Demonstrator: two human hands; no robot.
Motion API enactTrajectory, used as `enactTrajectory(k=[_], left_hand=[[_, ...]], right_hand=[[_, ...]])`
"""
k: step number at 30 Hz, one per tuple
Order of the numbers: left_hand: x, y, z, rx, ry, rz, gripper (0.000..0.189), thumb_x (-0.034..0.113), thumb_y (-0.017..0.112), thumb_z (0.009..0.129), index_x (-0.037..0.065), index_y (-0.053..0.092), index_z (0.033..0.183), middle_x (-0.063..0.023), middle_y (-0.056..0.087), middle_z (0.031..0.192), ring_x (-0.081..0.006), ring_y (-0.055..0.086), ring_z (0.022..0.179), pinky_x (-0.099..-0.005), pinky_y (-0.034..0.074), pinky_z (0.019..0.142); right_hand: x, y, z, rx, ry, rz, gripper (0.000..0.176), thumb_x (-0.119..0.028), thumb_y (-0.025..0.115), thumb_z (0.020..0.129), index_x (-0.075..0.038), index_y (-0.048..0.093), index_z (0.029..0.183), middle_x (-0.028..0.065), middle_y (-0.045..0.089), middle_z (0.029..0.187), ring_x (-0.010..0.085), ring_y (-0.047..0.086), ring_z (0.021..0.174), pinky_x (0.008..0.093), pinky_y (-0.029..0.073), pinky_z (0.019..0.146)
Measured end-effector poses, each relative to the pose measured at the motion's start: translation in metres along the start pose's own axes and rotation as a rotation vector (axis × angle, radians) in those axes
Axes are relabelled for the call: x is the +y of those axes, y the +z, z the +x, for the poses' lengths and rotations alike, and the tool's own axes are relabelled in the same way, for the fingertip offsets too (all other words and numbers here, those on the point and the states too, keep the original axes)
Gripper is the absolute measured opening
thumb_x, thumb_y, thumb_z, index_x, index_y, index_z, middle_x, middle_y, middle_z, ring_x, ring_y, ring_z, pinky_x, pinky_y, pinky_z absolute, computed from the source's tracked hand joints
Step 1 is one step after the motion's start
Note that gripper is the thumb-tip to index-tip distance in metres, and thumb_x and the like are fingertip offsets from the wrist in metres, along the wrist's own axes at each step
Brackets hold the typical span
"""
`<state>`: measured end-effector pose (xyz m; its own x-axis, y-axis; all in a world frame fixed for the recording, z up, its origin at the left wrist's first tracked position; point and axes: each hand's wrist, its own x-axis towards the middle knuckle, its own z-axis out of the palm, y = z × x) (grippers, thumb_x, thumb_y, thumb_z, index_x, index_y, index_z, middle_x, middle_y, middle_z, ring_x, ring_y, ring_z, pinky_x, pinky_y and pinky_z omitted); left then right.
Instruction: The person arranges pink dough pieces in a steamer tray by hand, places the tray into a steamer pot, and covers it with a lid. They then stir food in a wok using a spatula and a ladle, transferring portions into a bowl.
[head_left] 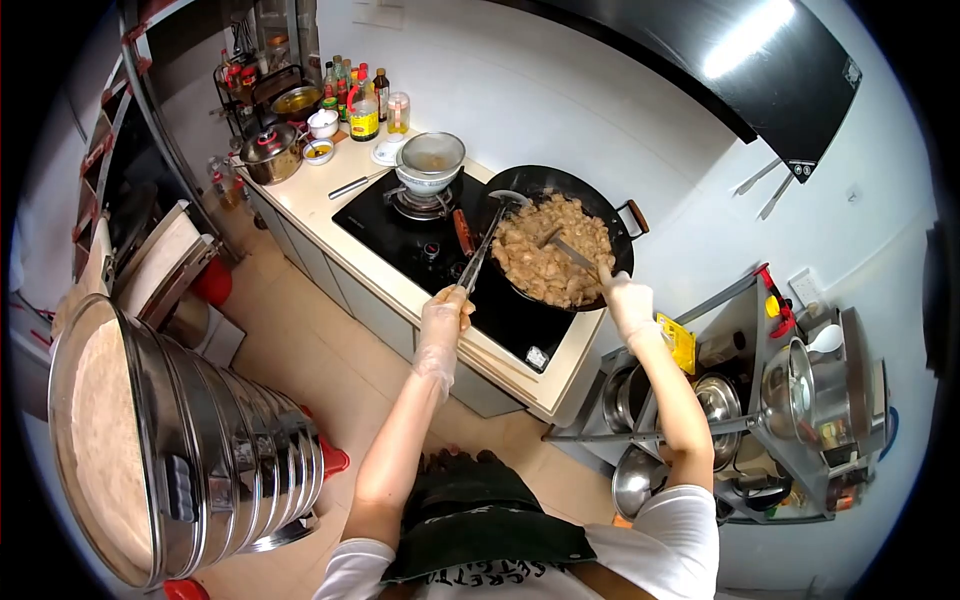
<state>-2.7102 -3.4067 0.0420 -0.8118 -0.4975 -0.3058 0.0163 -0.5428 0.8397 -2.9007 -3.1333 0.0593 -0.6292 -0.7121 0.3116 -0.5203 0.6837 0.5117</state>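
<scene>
The person stands at the stove (420, 245) with both hands gloved and both busy over the wok (545, 182); the left hand (445, 315) is wrapped round the end of a long ladle (487, 240), whose handle slants up and away from the body so that its bowl sits at the wok's near-left rim; the right hand (627, 300) is clenched on the handle of a spatula (562, 247), the blade of which lies down in the food (545, 270); that food, a heap of pale brown pieces, fills most of the wok, which sits on the right side of the black stove with its small handle pointing toward the wall; on the burner to the left of it stands a bowl (430, 180) with a strainer resting in it; the pale counter (310, 195) runs on from there, with a cluster of bottles (362, 105) at the far end and a lidded pot (270, 150) beside them; close at the person's left, in the foreground, is a tall stack of steel steamers (200, 450); at the right, below the counter's end, a metal rack (760, 420) holds pots and bowls; a dark hood (700, 60) hangs on the wall above
</scene>
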Motion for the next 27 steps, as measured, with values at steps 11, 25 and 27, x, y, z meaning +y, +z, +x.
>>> enactTrajectory(k=[11,25,27], left_hand=[[0.011,0.009,-0.010,-0.069,-0.008,0.071,0.018,0.019,0.048,0.097,0.006,0.060,0.092,0.0040,0.053,0.066,-0.0035,0.039,0.051,-0.0200,0.027,0.046],[0.003,0.016,-0.011,-0.143,-0.058,0.141,0.020,0.020,0.049,0.097,0.006,0.061,0.090,0.0039,0.052,0.066,-0.0040,0.038,0.051,-0.0210,0.029,0.048],[0.004,0.011,-0.011,-0.148,-0.041,0.122,0.021,0.019,0.050,0.096,0.004,0.061,0.088,0.0029,0.052,0.065,-0.0043,0.039,0.050,-0.0208,0.029,0.046]], right_hand=[[0.000,-0.015,-0.043,-0.199,0.204,0.220,0.037,-0.027,0.064,0.085,-0.014,0.062,0.120,0.0149,0.065,0.075,0.0315,0.066,0.066,0.0428,0.053,0.060],[-0.008,-0.037,-0.096,-0.301,0.486,0.289,0.022,-0.031,0.062,0.087,-0.013,0.071,0.096,0.0162,0.068,0.078,0.0332,0.068,0.074,0.0429,0.054,0.069],[-0.001,-0.066,-0.086,-0.336,0.607,0.388,0.026,-0.033,0.062,0.088,-0.015,0.072,0.103,0.0170,0.068,0.080,0.0337,0.068,0.077,0.0426,0.053,0.072]])
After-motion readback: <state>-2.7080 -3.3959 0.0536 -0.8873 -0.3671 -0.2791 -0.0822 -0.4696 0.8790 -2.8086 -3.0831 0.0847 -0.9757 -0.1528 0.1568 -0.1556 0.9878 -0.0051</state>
